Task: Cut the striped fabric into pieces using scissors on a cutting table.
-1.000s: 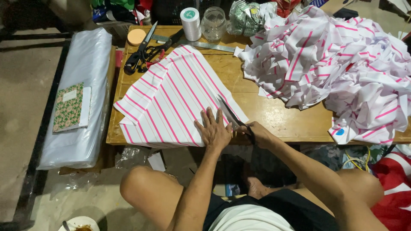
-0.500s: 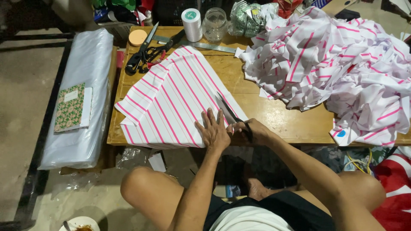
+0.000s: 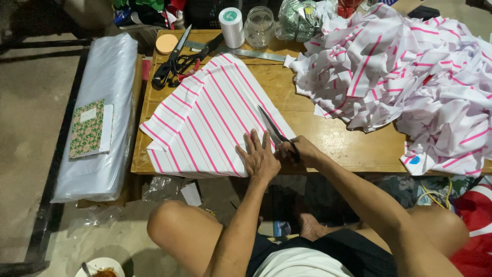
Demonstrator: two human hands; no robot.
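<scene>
The striped cloth (image 3: pixel 205 120) lay folded on the wooden table (image 3: pixel 328 136), left of centre. The left hand (image 3: pixel 259 156) pressed flat on its lower right corner, fingers spread. Just beside it, the right hand (image 3: pixel 302 150) gripped scissors (image 3: pixel 274 131), blades open along the cloth's right edge. A heap of striped scraps (image 3: pixel 410 72) filled the upper right.

Right hand (image 3: pixel 303 150) scissors (image 3: pixel 275 132) striped fabric (image 3: pixel 205 118) (left hand (image 3: pixel 259 156) flat).
</scene>
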